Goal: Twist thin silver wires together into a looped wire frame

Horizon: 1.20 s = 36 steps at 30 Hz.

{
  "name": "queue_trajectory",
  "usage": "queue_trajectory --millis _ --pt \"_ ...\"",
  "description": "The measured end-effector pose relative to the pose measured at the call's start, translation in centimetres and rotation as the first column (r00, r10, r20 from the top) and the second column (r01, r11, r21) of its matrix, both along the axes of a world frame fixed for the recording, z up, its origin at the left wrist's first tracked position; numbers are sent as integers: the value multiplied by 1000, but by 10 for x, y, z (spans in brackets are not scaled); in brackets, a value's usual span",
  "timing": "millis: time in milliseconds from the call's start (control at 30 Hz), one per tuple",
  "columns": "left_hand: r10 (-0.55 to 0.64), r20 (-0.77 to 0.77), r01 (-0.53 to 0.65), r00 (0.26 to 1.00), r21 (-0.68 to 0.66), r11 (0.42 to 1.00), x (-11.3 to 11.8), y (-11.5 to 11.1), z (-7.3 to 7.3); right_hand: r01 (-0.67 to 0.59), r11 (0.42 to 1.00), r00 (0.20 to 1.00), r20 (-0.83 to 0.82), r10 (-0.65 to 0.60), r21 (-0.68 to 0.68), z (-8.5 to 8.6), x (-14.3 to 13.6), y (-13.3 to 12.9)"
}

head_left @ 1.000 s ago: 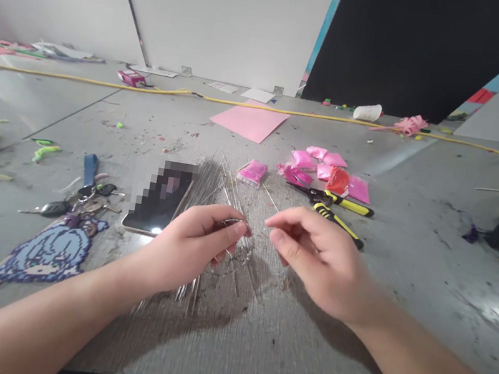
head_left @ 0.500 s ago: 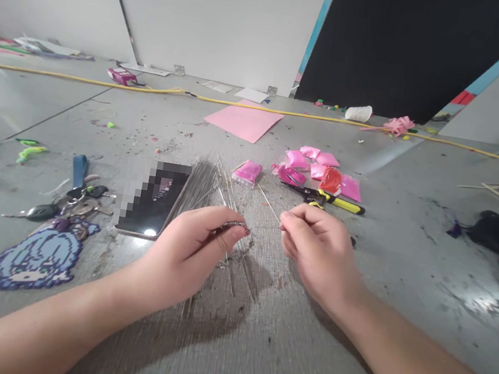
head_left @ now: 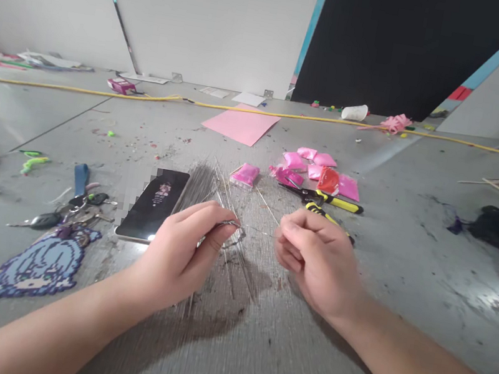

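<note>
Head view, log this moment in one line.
left hand: pinching twisted wire | right hand: pinching thin strand | pliers: by pink packets | phone: beside loose wires

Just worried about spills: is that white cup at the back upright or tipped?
Tipped: the white cup lies on its side behind the yellow cable. Whether anything is inside, I cannot tell.

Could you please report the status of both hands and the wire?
Left hand pinching twisted wire; right hand closed at its thin strand's far end. Loose wires beneath, pliers beyond right hand.
</note>
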<state>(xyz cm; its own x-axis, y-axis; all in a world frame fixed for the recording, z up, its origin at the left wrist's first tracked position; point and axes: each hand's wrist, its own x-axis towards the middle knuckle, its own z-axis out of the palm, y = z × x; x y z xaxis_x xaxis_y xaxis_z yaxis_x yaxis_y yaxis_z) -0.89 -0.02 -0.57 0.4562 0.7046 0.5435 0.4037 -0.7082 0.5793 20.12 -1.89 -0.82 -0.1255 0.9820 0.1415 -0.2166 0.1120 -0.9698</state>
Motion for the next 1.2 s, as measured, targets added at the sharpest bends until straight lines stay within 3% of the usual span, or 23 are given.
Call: queue_trajectory --millis 67,133,233,333,467,567,733,833,1000,1067,1200 --pt "-20 70 33 997 -186 982 1 -2 -2 -72 992 992 115 60 103 -1 3 -1" --pt "-29 168 91 985 -375 922 4 -4 -5 -133 981 965 243 96 142 -1 2 -2" --pt "-32 264 174 964 -533 828 9 -8 -8 -125 960 921 389 17 253 -1 -1 -4" --pt "-55 288 224 956 -597 770 12 -10 -9 -98 916 871 478 -110 389 -2 -4 -4" --pt "-59 276 233 959 -659 715 14 -12 -7 -158 835 818 544 -189 527 -2 -3 -2" --pt "-20 237 186 971 -705 684 15 -11 -8 -218 783 767 598 -231 582 0 -1 -1" --pt "1 181 140 983 -765 629 15 -9 -10 -362 697 606 724 -329 619 2 -1 -2" --pt "13 175 123 985 -743 658 15 -9 -8 -337 727 639 712 -289 598 2 0 -1" --pt "29 164 94 986 -692 716 15 -9 -6 -217 901 782 619 -71 377 1 -2 -1" --pt "35 163 89 986 -693 715 16 -9 -7 -209 911 797 602 -52 356 0 -4 -1" --pt "63 143 60 988 -719 692 18 -11 -10 -198 870 744 647 -167 452 -5 -8 -2"
